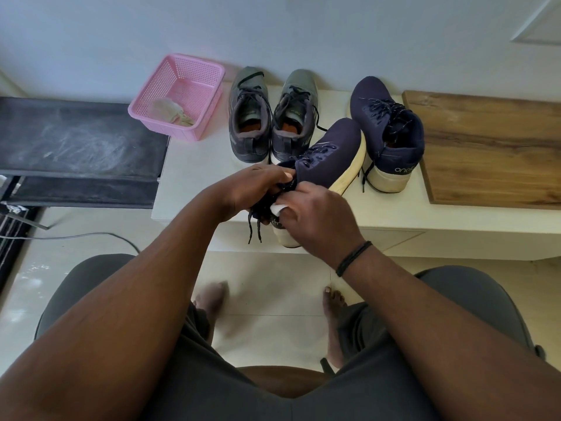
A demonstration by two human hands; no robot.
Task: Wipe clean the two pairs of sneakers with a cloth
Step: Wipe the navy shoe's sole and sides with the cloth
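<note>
A navy sneaker (pixel 329 153) with a cream sole lies tilted on its side at the front of the white counter (pixel 194 165). My left hand (pixel 258 188) grips its collar and laces. My right hand (pixel 315 217) holds a white cloth (pixel 277 208) against the heel; only a corner of the cloth shows. The second navy sneaker (pixel 387 132) stands upright to the right. A grey pair stands behind, the left shoe (pixel 249 117) and the right shoe (pixel 296 113) side by side.
A pink plastic basket (pixel 209 86) with a crumpled pale cloth (pixel 171 112) sits at the counter's back left. A wooden board (pixel 485 147) lies on the right. A dark surface (pixel 76 138) adjoins on the left. My knees and bare feet are below the counter edge.
</note>
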